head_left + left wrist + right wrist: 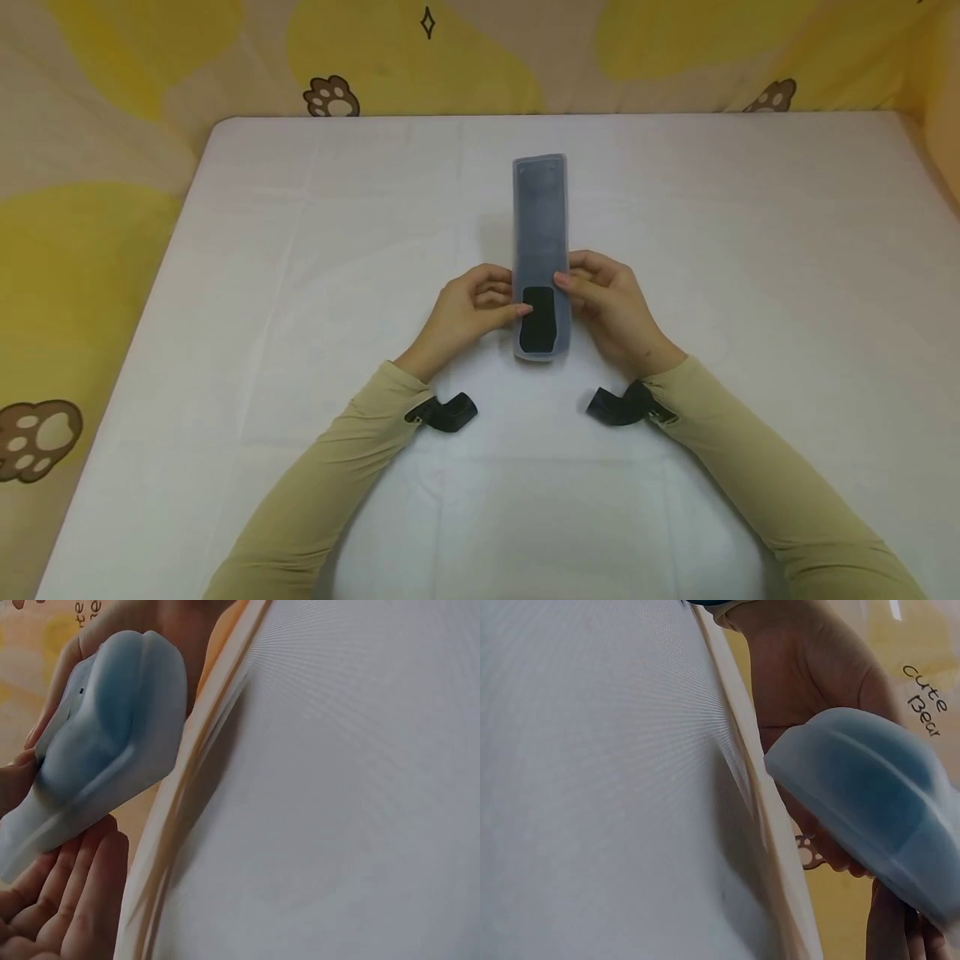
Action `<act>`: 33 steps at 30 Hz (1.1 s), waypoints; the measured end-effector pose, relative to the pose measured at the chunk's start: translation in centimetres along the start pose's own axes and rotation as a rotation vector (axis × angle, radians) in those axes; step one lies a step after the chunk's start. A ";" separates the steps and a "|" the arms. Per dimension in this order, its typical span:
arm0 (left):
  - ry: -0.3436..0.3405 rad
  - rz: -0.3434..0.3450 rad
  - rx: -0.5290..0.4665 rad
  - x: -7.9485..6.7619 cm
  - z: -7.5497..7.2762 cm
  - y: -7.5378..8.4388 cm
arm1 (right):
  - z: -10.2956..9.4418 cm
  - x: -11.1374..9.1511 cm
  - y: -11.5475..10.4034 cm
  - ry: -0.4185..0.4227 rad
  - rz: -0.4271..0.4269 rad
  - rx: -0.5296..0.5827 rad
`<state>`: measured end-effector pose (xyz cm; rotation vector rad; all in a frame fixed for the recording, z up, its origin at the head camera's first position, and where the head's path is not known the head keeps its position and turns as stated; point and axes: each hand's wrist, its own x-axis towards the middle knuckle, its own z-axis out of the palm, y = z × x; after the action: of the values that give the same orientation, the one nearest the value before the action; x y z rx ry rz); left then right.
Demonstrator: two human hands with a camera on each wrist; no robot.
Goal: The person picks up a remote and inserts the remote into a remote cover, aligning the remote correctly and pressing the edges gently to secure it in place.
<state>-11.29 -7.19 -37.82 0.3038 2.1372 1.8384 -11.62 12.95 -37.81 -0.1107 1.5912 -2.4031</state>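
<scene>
A long, narrow translucent blue-grey case is held lengthwise above the white table, a black panel on its near end. My left hand grips its left side, thumb tip on the edge of the black panel and fingers at the side and below. Opposite, my right hand pinches the right edge, its thumb on the top face slightly farther up. The left wrist view shows the rounded, ridged end of the case between both hands. From the right wrist view, the same smooth end partly covers the fingers.
A white cloth covers the table. Yellow and beige fabric with paw prints hangs behind it and along the sides. Black wrist mounts stick out from both tan sleeves, low over the table.
</scene>
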 end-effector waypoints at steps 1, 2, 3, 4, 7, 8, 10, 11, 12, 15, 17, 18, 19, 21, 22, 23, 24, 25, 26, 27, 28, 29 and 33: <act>0.006 -0.001 0.006 0.0 0.0 0.0 | 0.0 0.0 0.0 -0.002 0.001 -0.012; 0.011 -0.003 0.016 0.0 0.0 0.0 | 0.0 -0.1 0.0 -0.002 0.000 -0.028; 0.013 -0.002 0.026 0.0 0.0 0.0 | 0.0 -0.1 -0.1 -0.003 -0.002 -0.046; 0.014 -0.002 0.033 0.0 0.0 0.0 | -0.1 -0.2 -0.1 -0.005 -0.007 -0.060; 0.016 -0.005 0.042 -0.1 0.0 0.0 | 0.0 -0.3 -0.1 -0.014 -0.029 -0.070; 0.018 -0.004 0.040 -0.1 0.0 0.1 | 0.0 -0.4 -0.1 -0.014 -0.038 -0.071; 0.028 0.000 0.037 -0.1 0.0 0.1 | 0.1 -0.4 0.0 -0.016 -0.051 -0.059; 0.041 0.004 0.039 -0.1 0.0 0.1 | 0.1 -0.4 0.0 -0.016 -0.055 -0.052; 0.056 0.011 0.033 -0.1 0.0 0.0 | 0.2 -0.4 0.0 -0.017 -0.058 -0.050; 0.102 0.040 0.001 -0.1 0.0 0.0 | 0.4 -0.4 0.1 -0.014 -0.060 -0.049; 0.120 0.056 -0.021 -0.1 0.0 -0.1 | 0.5 -0.5 0.1 -0.010 -0.064 -0.056; 0.120 0.063 -0.032 -0.1 0.0 -0.1 | 0.5 -0.5 0.1 -0.008 -0.065 -0.061; 0.116 0.064 -0.034 -0.1 -0.1 -0.1 | 0.5 -0.6 0.1 -0.007 -0.067 -0.065; 0.097 0.055 -0.025 -0.1 -0.2 -0.1 | 0.5 -0.7 0.2 -0.003 -0.062 -0.077; 0.083 0.048 -0.022 -0.1 -0.2 -0.1 | 0.5 -0.7 0.2 -0.003 -0.060 -0.085; 0.071 0.041 -0.021 -0.1 -0.2 -0.1 | 0.5 -0.8 0.2 -0.003 -0.058 -0.097; 0.059 0.034 -0.026 -0.1 -0.3 -0.1 | 0.5 -0.8 0.2 -0.003 -0.056 -0.109; 0.048 0.026 -0.035 -0.1 -0.3 0.0 | 0.5 -0.9 0.2 -0.003 -0.054 -0.123; 0.039 0.020 -0.047 -0.1 -0.3 0.0 | 0.6 -0.9 0.2 -0.004 -0.053 -0.136; 0.031 0.017 -0.063 -0.2 -0.3 0.1 | 0.6 -1.0 0.2 -0.009 -0.056 -0.149; 0.027 0.011 -0.076 -0.2 -0.3 0.1 | 0.6 -1.0 0.2 -0.017 -0.062 -0.163; 0.025 0.008 -0.081 -0.2 -0.3 0.1 | 0.6 -1.0 0.2 -0.027 -0.068 -0.182; 0.014 -0.007 -0.072 -0.2 -0.2 0.1 | 0.9 -1.1 0.4 -0.090 -0.112 -0.280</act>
<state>-11.15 -7.47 -37.69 0.2676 2.0728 1.9137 -10.33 12.32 -37.73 -0.3638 1.9146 -2.2038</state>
